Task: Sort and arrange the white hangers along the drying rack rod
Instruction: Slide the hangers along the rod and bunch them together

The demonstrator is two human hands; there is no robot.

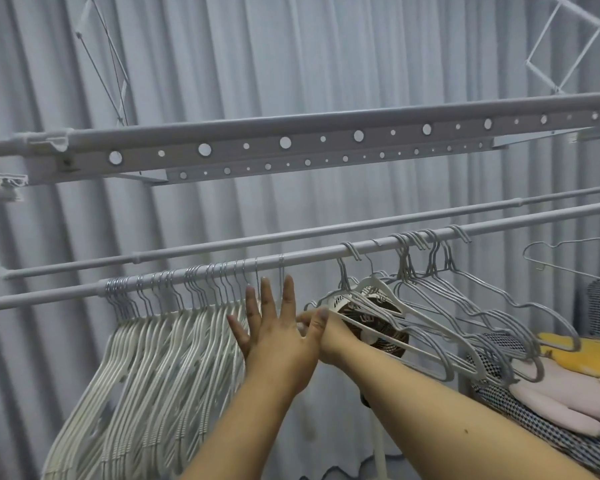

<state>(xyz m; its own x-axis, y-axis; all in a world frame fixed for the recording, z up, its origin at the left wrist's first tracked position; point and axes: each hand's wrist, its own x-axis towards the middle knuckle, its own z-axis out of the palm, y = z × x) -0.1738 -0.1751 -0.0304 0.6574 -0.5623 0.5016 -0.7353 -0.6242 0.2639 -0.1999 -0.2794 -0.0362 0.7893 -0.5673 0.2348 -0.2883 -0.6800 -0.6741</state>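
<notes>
Left hand: the left hand is spread flat with straight fingers against the rightmost of the packed white plastic hangers, holding nothing.
Right hand: the right hand, crossing behind the left, is mostly hidden; its grasp cannot be told.
Rod: long grey metal drying rack rod runs above both hands.
Loose hangers: thin grey wire hangers, right of the hands.
Writing: none legible.
Room: pleated grey curtain behind; folded clothes lower right.
</notes>
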